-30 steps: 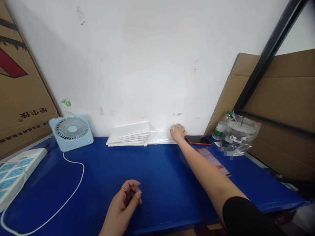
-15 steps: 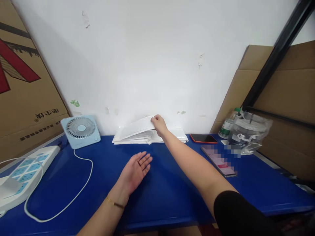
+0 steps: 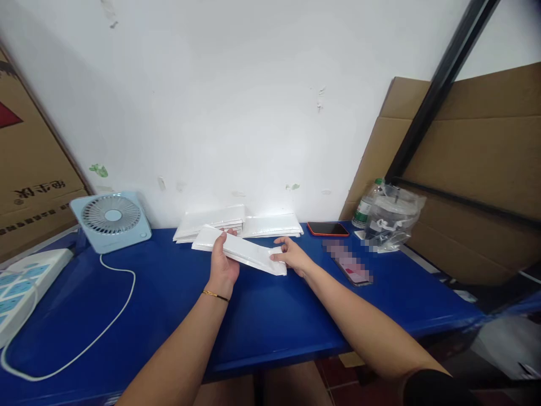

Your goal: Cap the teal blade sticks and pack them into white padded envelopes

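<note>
A long, flat white packet (image 3: pixel 245 250) is held tilted above the blue table (image 3: pixel 270 316). My left hand (image 3: pixel 224 262) grips it near its left part, thumb on top and fingers underneath. At the packet's right end, my right hand (image 3: pixel 293 256) pinches the corner between thumb and fingers. Behind it, against the wall, lie two stacks of similar white packets: a taller left stack (image 3: pixel 211 219) and a lower right stack (image 3: pixel 273 224). What the packet contains is hidden.
A blue fan (image 3: pixel 112 220) and a white power strip (image 3: pixel 29 287) with a cable are on the left. To the right lie a red-edged phone (image 3: pixel 327 229) and a second phone (image 3: pixel 355 270), near a bottle (image 3: pixel 364 211) and a plastic-bagged container (image 3: pixel 393 217). Cardboard stands at both sides.
My right hand has brought the packet off the stack toward me. My left hand, open before, has risen and closed on it. The view has shifted right.
</note>
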`<act>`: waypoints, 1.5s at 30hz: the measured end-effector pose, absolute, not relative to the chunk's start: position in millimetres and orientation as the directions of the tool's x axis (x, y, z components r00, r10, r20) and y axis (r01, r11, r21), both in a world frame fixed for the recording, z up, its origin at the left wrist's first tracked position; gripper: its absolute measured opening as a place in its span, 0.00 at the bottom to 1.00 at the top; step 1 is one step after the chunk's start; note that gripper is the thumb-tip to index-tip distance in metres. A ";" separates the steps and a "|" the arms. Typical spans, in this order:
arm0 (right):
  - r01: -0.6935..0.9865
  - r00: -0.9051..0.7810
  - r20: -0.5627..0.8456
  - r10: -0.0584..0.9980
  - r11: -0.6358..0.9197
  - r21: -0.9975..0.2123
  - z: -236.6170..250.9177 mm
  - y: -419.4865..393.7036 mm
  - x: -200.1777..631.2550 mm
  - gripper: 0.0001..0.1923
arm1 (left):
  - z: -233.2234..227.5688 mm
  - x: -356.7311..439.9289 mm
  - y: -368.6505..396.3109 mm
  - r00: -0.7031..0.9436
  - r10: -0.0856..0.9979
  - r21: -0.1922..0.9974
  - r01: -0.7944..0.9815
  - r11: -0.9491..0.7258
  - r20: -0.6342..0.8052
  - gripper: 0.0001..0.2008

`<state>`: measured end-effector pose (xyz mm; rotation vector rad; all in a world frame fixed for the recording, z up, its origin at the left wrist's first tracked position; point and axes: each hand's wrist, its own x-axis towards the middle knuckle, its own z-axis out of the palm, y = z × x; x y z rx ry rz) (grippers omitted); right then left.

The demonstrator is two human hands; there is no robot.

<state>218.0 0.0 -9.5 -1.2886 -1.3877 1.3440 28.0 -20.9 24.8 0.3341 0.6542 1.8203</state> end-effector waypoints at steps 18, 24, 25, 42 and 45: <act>0.544 -0.599 0.293 0.745 0.647 -0.534 -13.6 -0.2 212.0 0.37 | 54.2 16.9 -29.9 -0.442 0.897 0.623 -0.700 -0.349 0.007 0.13; 0.629 -0.514 0.340 0.787 0.616 -0.475 -18.3 -0.6 199.7 0.25 | 56.8 11.0 -33.1 -0.434 0.900 0.571 -0.747 -0.341 -0.029 0.10; 0.615 -0.500 0.341 0.796 0.604 -0.508 -17.5 -2.4 198.5 0.31 | 56.7 11.9 -33.9 -0.428 0.903 0.568 -0.751 -0.336 -0.033 0.10; 0.694 -0.612 0.275 0.741 0.670 -0.262 -7.2 -8.8 208.2 0.24 | 97.3 -26.6 -35.4 -0.478 0.869 0.685 -0.592 -0.426 0.128 0.11; 0.682 -0.645 0.267 0.716 0.697 -0.223 -7.2 -9.8 208.2 0.30 | 105.7 -24.0 -40.9 -0.458 0.868 0.735 -0.518 -0.437 0.194 0.13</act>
